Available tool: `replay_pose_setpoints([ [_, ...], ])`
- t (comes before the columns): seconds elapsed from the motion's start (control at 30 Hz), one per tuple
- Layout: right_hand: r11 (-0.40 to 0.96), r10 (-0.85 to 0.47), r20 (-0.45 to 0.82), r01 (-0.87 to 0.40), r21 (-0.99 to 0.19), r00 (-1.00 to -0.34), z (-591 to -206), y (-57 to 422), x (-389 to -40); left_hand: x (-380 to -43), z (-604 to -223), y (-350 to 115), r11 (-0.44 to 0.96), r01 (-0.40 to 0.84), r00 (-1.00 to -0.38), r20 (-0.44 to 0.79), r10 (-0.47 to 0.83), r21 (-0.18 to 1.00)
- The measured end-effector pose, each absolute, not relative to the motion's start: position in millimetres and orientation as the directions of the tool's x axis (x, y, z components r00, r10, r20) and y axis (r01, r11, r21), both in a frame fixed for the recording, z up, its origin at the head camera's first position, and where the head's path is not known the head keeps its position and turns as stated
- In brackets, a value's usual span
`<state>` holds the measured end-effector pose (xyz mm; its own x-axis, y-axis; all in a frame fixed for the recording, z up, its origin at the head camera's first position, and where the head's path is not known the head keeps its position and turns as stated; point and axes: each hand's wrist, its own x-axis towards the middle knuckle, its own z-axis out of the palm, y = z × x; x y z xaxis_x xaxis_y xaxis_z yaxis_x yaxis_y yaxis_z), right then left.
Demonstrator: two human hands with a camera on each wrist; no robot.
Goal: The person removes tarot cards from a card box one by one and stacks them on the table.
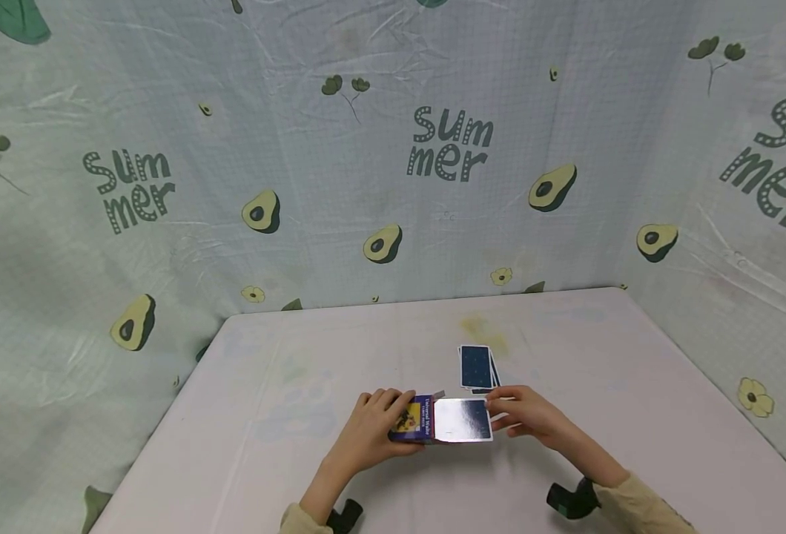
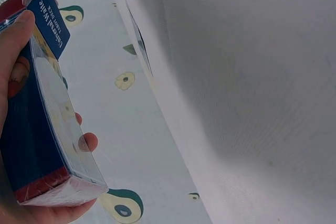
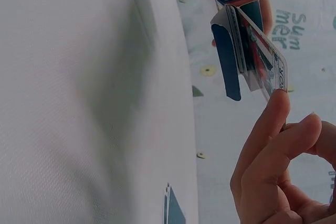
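Observation:
My left hand (image 1: 381, 424) grips a blue tarot deck box (image 2: 31, 124), lettered "Universal Waite", with the fingers along one side and the thumb on the other. The box is held on its side, and its flap (image 3: 227, 64) hangs open at the end facing my right hand. Several cards show inside the opening. One tarot card (image 1: 463, 420), its dark back shiny with glare, sticks out of that end. My right hand (image 1: 529, 417) pinches the card's outer end, its fingertips (image 3: 280, 100) right at the edge. In the right wrist view the card's printed face shows.
Beyond the box, a small stack of face-down cards (image 1: 476, 367) lies slightly fanned on the pale-covered table (image 1: 339, 348). A hanging sheet printed with avocados (image 1: 382, 243) and "summer" lettering (image 1: 449, 144) rises behind and along the sides of the table.

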<state>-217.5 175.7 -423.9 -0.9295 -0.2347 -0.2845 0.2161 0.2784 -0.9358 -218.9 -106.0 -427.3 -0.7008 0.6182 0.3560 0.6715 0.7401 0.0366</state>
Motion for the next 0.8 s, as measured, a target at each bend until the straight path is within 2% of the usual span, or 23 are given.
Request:
replay_pose_setpoints([
  [0.5, 0.267, -0.24, -0.273, 0.207, -0.941, -0.932, -418.8, 186.2, -217.0, -220.7, -428.8, -108.0, 0.744, 0.667, -0.703, 0.362, 0.611, 0.04],
  [0.8, 0.259, -0.21, -0.304, 0.247, -0.934, -0.929, -418.4, 191.6, -218.5, -220.4, -428.1, -109.2, 0.744, 0.666, -0.707, 0.363, 0.607, 0.054],
])
